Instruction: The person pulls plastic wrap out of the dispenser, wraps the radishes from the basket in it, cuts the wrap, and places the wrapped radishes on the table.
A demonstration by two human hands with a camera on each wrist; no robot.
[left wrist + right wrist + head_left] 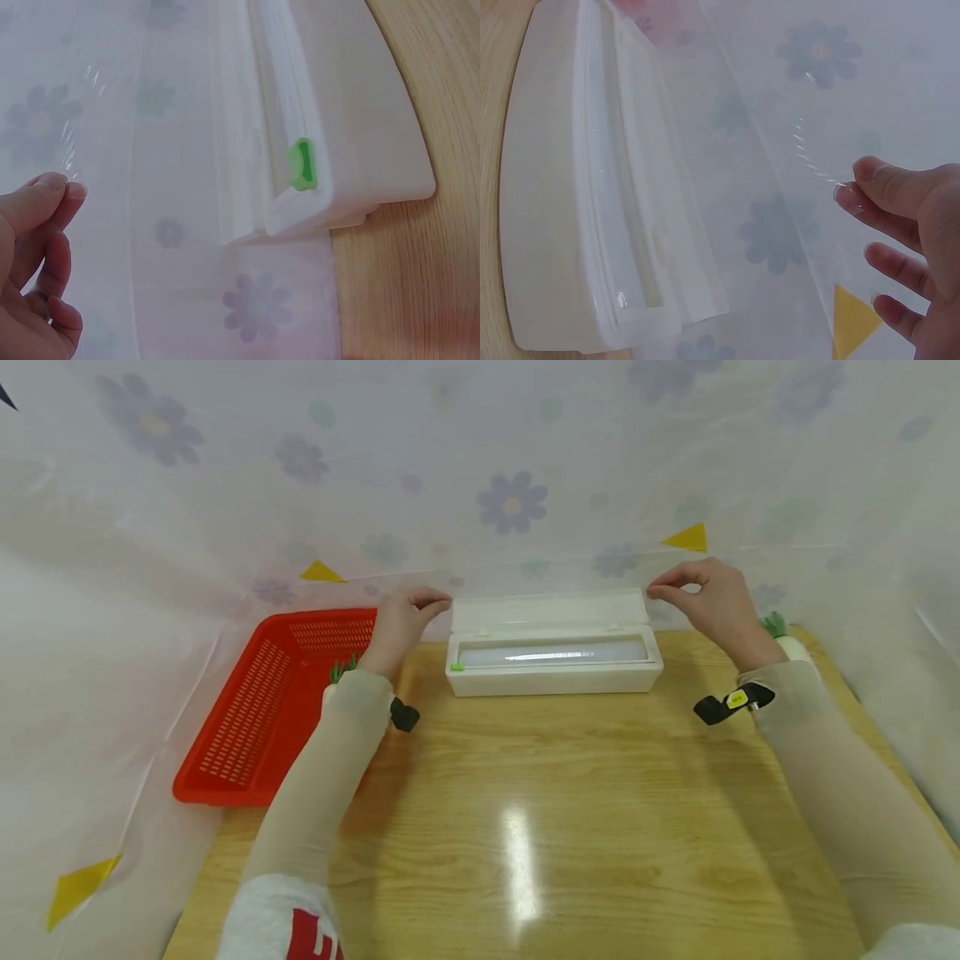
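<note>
A white cling film dispenser box [555, 682] stands at the table's back with its lid [551, 612] raised. A pale roll [555, 652] lies inside, and a green slider [303, 163] sits at the left end of the front edge. Beyond the box's left end, my left hand [399, 628] pinches clear cling film [69, 142] between thumb and forefinger. Off the right end, my right hand [716, 608] pinches the same kind of film, its edge [802, 146] showing as thin glints. The sheet's middle is almost invisible against the backdrop.
A red plastic basket [206, 797] stands at the left, partly behind my left forearm. A flowered white curtain [420, 468] with yellow triangles rises behind the wooden table [540, 793]. Green leafy tufts [774, 624] show beside both cuffs.
</note>
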